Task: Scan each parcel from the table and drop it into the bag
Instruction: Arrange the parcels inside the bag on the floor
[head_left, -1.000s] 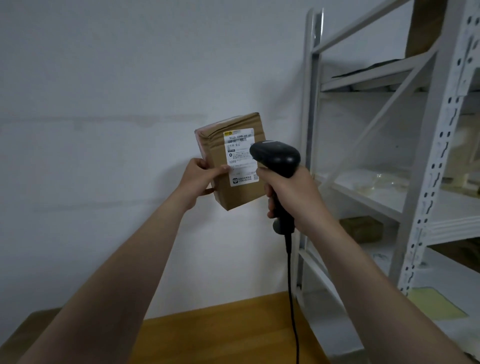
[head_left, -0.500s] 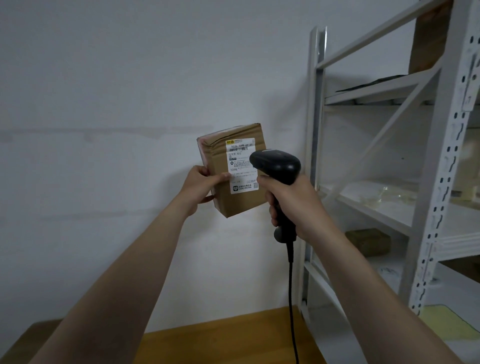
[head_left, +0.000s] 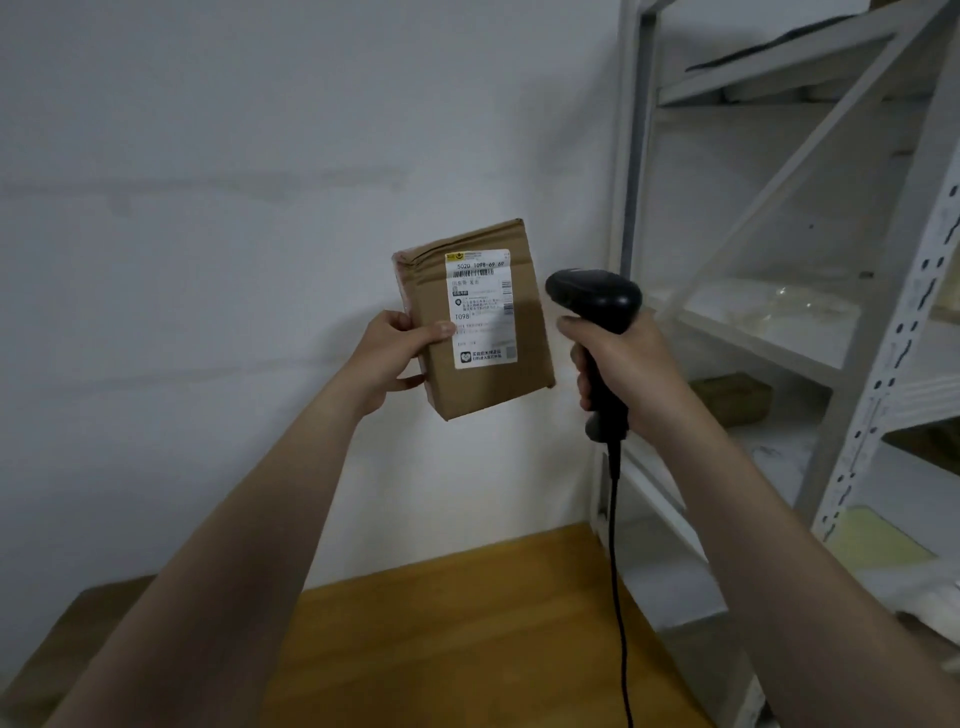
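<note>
Before white wall (head_left: 208, 156), mid-frame: grips brown parcel (head_left: 483, 387) in left hand (head_left: 395, 353), label (head_left: 480, 312) toward camera; clasps black scanner (head_left: 592, 299) in right hand (head_left: 631, 374), just right.

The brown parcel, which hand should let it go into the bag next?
Left, probably. The left hand grips the parcel by its side, thumb across the label. The right hand is full: it holds the scanner, apart from the parcel. The bag is out of view.
</note>
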